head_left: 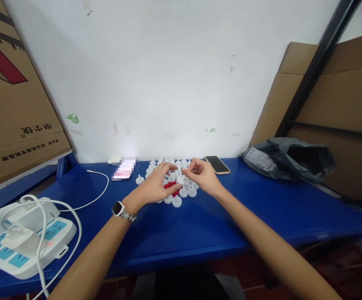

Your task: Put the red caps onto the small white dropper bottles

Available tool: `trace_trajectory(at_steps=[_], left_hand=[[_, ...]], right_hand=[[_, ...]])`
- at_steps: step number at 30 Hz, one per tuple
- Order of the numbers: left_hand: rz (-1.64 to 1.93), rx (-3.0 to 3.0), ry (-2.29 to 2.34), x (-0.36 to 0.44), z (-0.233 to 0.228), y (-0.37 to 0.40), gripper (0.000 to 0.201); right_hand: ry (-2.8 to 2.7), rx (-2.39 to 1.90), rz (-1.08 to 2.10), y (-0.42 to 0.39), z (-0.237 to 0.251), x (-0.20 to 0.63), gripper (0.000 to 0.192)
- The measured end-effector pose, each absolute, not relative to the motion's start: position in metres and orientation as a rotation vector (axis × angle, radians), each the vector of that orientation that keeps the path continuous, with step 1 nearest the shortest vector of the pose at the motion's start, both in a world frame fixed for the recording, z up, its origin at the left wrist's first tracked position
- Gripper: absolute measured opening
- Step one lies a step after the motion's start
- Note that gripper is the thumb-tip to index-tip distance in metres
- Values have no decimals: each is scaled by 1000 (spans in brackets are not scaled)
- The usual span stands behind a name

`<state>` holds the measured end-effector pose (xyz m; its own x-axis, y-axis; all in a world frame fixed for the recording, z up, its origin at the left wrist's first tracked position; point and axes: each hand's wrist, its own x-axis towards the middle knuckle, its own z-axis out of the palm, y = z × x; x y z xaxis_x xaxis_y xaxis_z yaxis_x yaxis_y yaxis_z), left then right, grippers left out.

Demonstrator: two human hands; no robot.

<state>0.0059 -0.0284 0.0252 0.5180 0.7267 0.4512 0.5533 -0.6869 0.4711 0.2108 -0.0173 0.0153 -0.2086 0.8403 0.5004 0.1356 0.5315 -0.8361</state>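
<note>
Many white caps [177, 202], round and with a narrow spout on top, stand in a cluster on the blue table. Small red pieces [175, 193] lie in a heap among them, partly under my left hand [159, 183]. Its thumb and fingers curve around one white cap [181, 179], which appears to be held near their tips. Just to the right, my right hand [202, 176] is closed in a pinch above the caps. Whatever sits between its fingertips is too small to make out.
A phone [217, 164] lies behind my right hand, and another bright-screened phone [124, 168] is at the left. A power strip [27, 237] with white cables occupies the left front. A grey plastic bag [287, 160] rests at the right. Cardboard [21, 104] stands on both sides.
</note>
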Motion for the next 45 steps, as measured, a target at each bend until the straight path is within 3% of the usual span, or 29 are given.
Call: trace_trajectory(at_steps=[2,7,15,29,35,41,45], left_hand=[[836,2571,1092,-4,29,-26,32],[665,2644,1074,-10,32,-25,34],[518,2652,1002,5,21,-25,26],[845,2594,1243,-20,17,-5,24],[881,2609,1259,-17,14,-7,27],[961,2526,1214,-10,14,-12,43],[848,2535,1188,-11,12,-9,33]], right_hand=[[-1856,-871,884,-15,17,224,31],[-2214,-957,923,-21,18,235,18],[-2384,-1082,611,-28,21,226,10],[-2295,-1283,145,6,15,209,17],[-2287,-1219,272,12,18,204,10],[-2100,-1044,502,-1,33,195,10],[-2053,-942,599,0,36,184,16]])
